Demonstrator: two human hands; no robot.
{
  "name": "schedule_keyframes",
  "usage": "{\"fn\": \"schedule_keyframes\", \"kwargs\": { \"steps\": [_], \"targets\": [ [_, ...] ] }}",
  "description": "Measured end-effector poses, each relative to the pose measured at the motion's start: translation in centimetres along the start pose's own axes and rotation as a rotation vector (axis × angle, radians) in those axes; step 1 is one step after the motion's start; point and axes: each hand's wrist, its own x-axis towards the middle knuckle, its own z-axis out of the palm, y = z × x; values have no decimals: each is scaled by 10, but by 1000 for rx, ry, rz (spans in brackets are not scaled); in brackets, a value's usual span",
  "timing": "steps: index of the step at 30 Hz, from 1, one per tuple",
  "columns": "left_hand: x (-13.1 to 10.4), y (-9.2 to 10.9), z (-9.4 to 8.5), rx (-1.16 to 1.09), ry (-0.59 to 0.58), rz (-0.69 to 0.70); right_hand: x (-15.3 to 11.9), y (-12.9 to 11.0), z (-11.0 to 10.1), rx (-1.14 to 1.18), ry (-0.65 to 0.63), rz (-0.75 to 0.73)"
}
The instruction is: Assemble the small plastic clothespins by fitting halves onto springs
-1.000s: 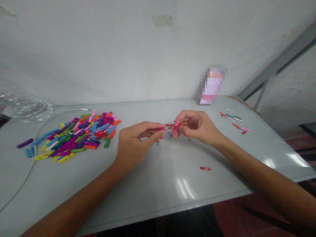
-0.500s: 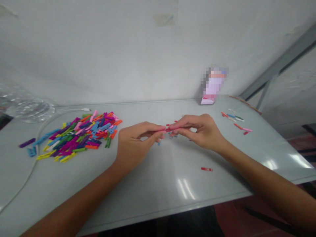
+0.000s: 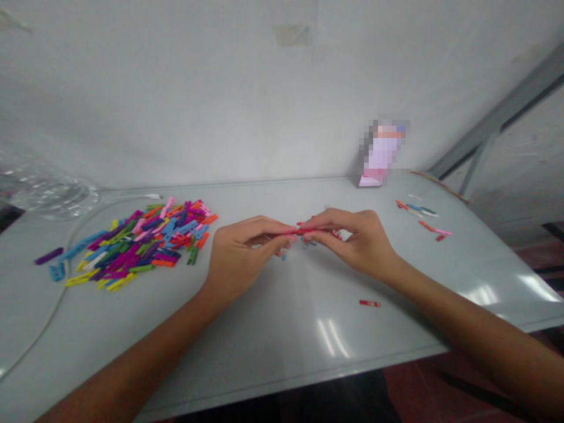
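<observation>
Over the middle of the table, my left hand [image 3: 240,249] and my right hand [image 3: 359,238] meet fingertip to fingertip. Both pinch a small red clothespin [image 3: 300,231] between thumb and fingers, the left at one end and the right at the other. The fingertips cover most of it. Behind and beneath the hands lie several small red and metallic pieces, partly hidden by the fingers. One red clothespin piece [image 3: 370,304] lies flat on the table, nearer to me and below my right hand.
A heap of multicoloured clothespins [image 3: 141,241] spreads on the left, beside a white cable [image 3: 48,320]. Clear plastic [image 3: 57,188] sits at the far left. A blurred pink box [image 3: 379,158] leans against the wall. Several loose coloured pieces [image 3: 426,226] lie at the right.
Both hands stay almost in place, still pinching the red clothespin. My right hand has shifted very slightly, and more red pieces show behind its fingers.
</observation>
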Motion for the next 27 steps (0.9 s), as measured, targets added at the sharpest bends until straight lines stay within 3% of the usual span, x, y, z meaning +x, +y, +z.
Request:
{"fn": "schedule_keyframes", "kwargs": {
  "steps": [10, 19, 22, 27],
  "targets": [
    [2, -3, 0, -85, -51, -112, -1, 0, 5, 202, 1, 161],
    [6, 3, -4, -133, -136, -128, -2, 0, 12, 385, 15, 286],
    [5, 0, -3, -138, -135, -150, -4, 1, 14, 355, 13, 263],
    [4, -2, -2, -171, -119, -169, -6, 1, 14, 127, 64, 102]
  ]
}}
